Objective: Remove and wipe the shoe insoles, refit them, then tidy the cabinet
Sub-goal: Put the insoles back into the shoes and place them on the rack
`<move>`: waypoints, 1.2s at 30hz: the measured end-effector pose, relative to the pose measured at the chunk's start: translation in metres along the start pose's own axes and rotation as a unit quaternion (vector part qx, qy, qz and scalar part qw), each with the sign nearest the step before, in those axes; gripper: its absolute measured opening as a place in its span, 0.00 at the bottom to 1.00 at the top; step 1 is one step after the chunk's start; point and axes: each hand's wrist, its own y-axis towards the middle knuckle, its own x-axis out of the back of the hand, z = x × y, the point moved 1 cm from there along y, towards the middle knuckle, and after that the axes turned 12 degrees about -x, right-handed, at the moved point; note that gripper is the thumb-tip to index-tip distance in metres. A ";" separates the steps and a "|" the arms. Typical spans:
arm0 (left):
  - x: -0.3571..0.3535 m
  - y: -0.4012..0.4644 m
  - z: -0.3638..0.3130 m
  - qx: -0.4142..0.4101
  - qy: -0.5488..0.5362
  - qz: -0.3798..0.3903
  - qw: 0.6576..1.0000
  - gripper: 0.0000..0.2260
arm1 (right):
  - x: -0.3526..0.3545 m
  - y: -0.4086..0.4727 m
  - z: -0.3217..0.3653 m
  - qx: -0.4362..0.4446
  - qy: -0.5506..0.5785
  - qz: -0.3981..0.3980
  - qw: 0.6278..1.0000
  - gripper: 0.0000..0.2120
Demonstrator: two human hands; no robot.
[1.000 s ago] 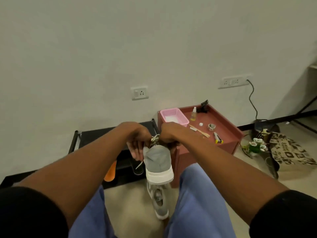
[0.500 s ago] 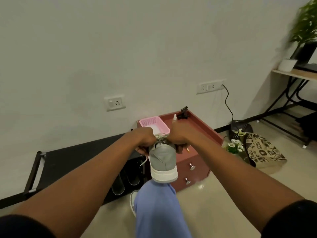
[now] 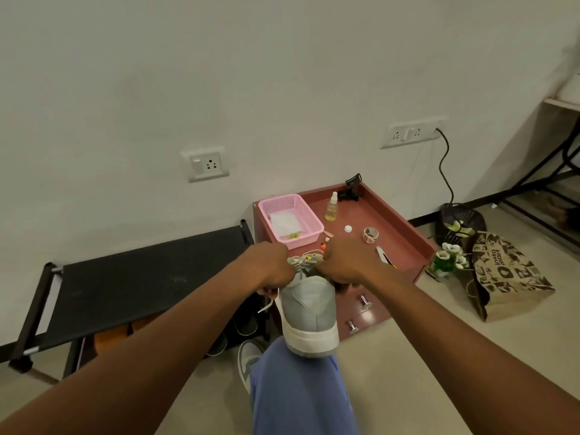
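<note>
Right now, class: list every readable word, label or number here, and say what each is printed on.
"insta mart": on the brown paper bag, printed sideways.
Other large lettering on that bag: too distorted to read.
Spray bottle, tape roll, grey shoe: no readable text.

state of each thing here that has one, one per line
grey sneaker with white sole: resting on the knee, gripped by both hands
left hand: pinching a white lace
right hand: gripping the shoe's opening
small clear spray bottle: upright
red cabinet's drawers: closed

Grey shoe (image 3: 309,304) heel-up, perhaps on knee
</note>
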 end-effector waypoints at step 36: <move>-0.025 0.009 -0.005 -0.144 0.046 -0.126 0.980 0.18 | -0.016 0.013 0.014 0.222 -0.175 -0.032 0.959 0.05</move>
